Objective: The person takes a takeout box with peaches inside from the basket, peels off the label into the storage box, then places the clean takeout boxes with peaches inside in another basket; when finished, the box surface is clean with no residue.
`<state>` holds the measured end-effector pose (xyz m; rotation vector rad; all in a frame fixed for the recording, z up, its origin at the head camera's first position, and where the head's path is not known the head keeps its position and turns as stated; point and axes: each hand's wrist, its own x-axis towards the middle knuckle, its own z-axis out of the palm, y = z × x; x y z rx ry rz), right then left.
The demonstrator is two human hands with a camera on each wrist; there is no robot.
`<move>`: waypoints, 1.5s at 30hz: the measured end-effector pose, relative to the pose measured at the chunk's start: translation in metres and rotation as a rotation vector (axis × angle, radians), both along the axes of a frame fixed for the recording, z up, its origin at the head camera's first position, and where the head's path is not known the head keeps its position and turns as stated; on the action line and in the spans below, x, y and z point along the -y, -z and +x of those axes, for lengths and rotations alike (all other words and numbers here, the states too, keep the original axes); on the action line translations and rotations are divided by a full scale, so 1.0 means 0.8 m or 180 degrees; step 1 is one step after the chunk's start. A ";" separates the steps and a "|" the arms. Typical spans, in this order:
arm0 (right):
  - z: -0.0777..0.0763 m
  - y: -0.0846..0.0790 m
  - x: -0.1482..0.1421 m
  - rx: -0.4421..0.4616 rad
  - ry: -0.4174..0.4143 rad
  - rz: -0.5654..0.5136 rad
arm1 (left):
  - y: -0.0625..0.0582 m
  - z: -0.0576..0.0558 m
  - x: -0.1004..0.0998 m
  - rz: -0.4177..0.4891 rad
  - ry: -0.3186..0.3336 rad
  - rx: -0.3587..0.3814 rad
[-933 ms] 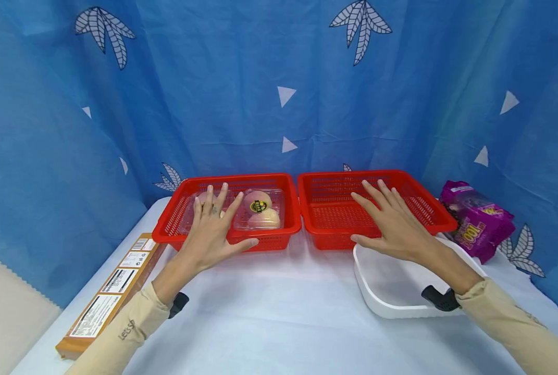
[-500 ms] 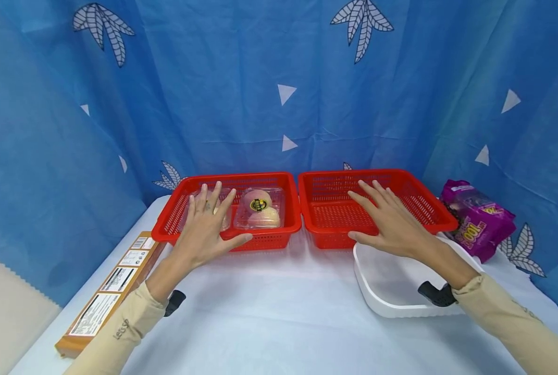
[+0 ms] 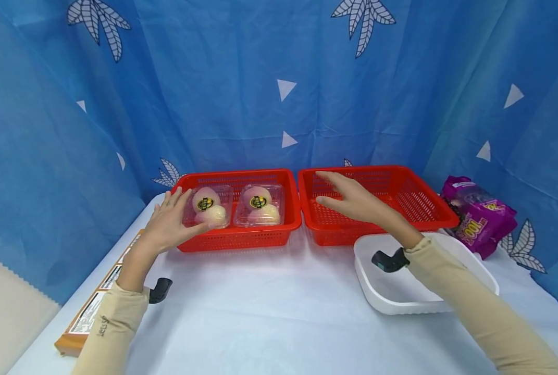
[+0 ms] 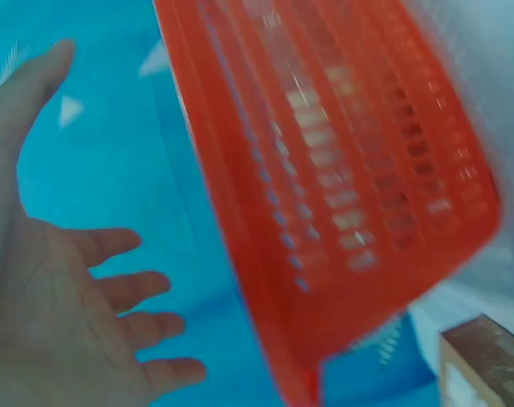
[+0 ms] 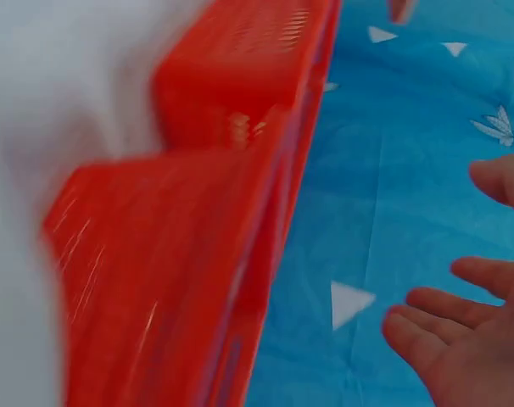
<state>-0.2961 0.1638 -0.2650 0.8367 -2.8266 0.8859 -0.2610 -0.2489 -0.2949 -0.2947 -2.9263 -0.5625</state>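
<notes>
My left hand (image 3: 166,224), fingers spread, hovers at the left end of a red basket (image 3: 246,240) and overlaps its rim in the head view. In that basket lie two clear plastic boxes of round pale-pink fruit, the left box (image 3: 208,205) and the right box (image 3: 259,204), each with a black-and-yellow label. Over the second red basket (image 3: 382,221) my right hand (image 3: 354,198) reaches leftward with extended fingers and holds nothing. In the left wrist view the left palm (image 4: 62,322) faces the basket's side (image 4: 359,161), apart from it. The right wrist view is blurred.
A white basin (image 3: 400,307) stands under my right forearm. Behind it at the right lies a purple snack bag (image 3: 478,219). A long brown carton (image 3: 88,315) lies along the left table edge, partly behind my left sleeve. A blue curtain (image 3: 241,104) hangs behind the baskets.
My left hand has moved left, uncovering the left fruit box. My right hand has swung left across the second basket, and more of the white basin shows.
</notes>
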 end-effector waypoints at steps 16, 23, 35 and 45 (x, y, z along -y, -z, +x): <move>-0.100 0.001 0.111 0.1644 -0.0146 -0.0410 | 0.028 -0.019 0.060 0.0683 -0.0115 0.0639; -0.108 0.008 0.145 0.1837 0.0102 -0.0138 | 0.032 -0.019 0.065 0.0661 -0.0167 0.0760; -0.102 0.003 0.185 0.2152 0.0815 0.0470 | 0.028 -0.018 0.061 0.0710 -0.0120 0.0774; -0.107 0.013 0.187 0.2427 0.0801 0.0241 | 0.029 -0.020 0.064 0.0792 -0.0059 0.0797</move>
